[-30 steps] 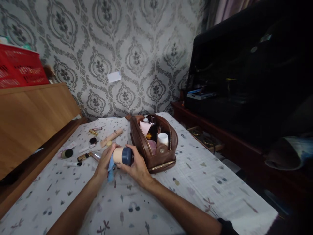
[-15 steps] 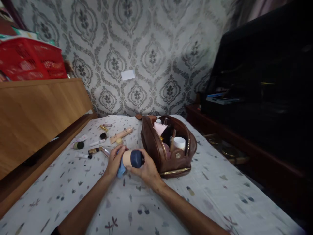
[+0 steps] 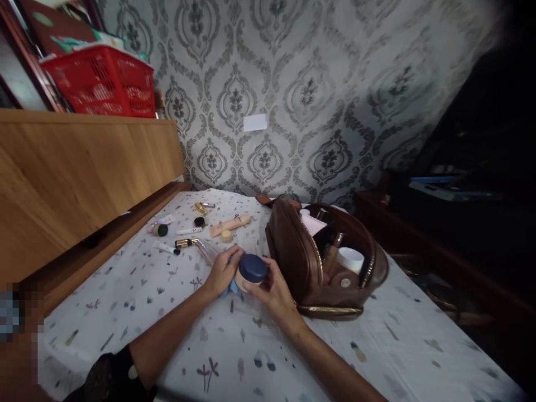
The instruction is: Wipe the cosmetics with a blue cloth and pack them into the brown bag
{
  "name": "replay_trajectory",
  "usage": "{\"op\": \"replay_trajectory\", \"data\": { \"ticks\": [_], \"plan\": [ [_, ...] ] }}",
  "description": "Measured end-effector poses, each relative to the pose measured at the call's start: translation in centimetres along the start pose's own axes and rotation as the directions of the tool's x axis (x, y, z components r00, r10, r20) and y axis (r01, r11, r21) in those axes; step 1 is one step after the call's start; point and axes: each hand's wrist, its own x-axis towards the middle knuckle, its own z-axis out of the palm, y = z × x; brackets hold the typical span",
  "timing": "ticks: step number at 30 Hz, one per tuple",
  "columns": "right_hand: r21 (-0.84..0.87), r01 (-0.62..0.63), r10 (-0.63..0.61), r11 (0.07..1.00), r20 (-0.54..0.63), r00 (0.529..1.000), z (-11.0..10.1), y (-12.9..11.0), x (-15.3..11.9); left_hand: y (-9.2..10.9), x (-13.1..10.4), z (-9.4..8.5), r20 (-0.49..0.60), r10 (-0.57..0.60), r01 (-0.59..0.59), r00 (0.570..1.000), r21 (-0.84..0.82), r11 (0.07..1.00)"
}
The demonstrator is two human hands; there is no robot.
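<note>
A beige jar with a dark blue lid point(image 3: 252, 269) is held between both hands, its lid facing up and toward the camera. My right hand point(image 3: 274, 290) grips its right side with bent fingers. On the left, my left hand point(image 3: 221, 272) is closed on a light blue cloth point(image 3: 231, 287), pressed against the jar. Just right of the hands stands an open brown bag point(image 3: 293, 251) holding a white-lidded jar point(image 3: 350, 258) and other cosmetics. Beyond my left hand lie a beige tube point(image 3: 230, 225), a small yellowish jar point(image 3: 226, 236) and a clear tube point(image 3: 206, 251).
Several small cosmetics, among them a gold-and-black tube point(image 3: 185, 243) and a dark-lidded jar point(image 3: 160, 230), lie left on the patterned sheet point(image 3: 226, 346). A wooden panel point(image 3: 92, 167) with a red basket point(image 3: 104, 81) borders the left. Dark furniture stands right.
The view has swung left, so things appear further right. The jar has been tilted from lying sideways to more upright, its lid now facing up. Both hands still hold on.
</note>
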Motion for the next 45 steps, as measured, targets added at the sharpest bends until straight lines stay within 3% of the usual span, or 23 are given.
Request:
{"op": "replay_trajectory", "data": {
  "ticks": [4, 9, 12, 16, 20, 23, 26, 32, 38, 45],
  "plan": [
    [0.085, -0.125, 0.122, 0.988, 0.046, 0.991, 0.1, -0.5, -0.2, 0.9, -0.5, -0.6, 0.007, 0.154, -0.154, 0.988, -0.003, 0.988],
    [0.045, -0.196, 0.192, 0.98, 0.083, 0.978, -0.3, -0.7, -0.2, 1.3, -0.6, -1.1, 0.19, 0.244, -0.24, 0.951, -0.044, 0.97],
    [0.031, -0.267, 0.263, 0.963, 0.089, 0.961, -0.5, -0.4, -0.2, 1.6, -0.5, -1.6, 0.299, 0.206, -0.189, 0.932, -0.085, 0.978],
    [0.122, -0.312, 0.299, 0.942, 0.115, 0.947, -0.5, -0.2, -0.2, 1.9, -0.3, -2.3, 0.438, 0.105, -0.031, 0.893, -0.174, 0.984],
    [0.249, -0.395, 0.339, 0.884, 0.241, 0.91, -0.1, -0.7, -0.5, 1.8, -0.3, -2.8, 0.466, 0.022, 0.11, 0.885, -0.256, 0.96],
    [0.295, -0.452, 0.362, 0.842, 0.312, 0.878, 0.0, -1.2, -0.6, 1.9, -0.4, -2.9, 0.443, -0.007, 0.152, 0.897, -0.293, 0.944],
    [0.31, -0.424, 0.336, 0.851, 0.299, 0.893, -0.1, -1.4, -0.4, 1.9, -0.2, -3.2, 0.403, 0.027, 0.103, 0.915, -0.297, 0.949],
    [0.317, -0.391, 0.326, 0.864, 0.241, 0.914, -0.2, -0.8, -0.1, 1.7, 0.7, -3.8, 0.422, 0.023, 0.06, 0.906, -0.183, 0.981],
    [0.252, -0.243, 0.224, 0.937, 0.1, 0.969, 0.0, -0.2, -0.2, 1.5, 0.6, -3.6, 0.358, -0.021, 0.034, 0.934, -0.03, 0.999],
    [-0.105, -0.018, 0.017, 0.994, -0.011, 1.0, -0.2, 0.7, -0.2, 1.1, 0.4, -3.4, 0.318, -0.06, 0.0, 0.946, 0.185, 0.983]
  ]
}}
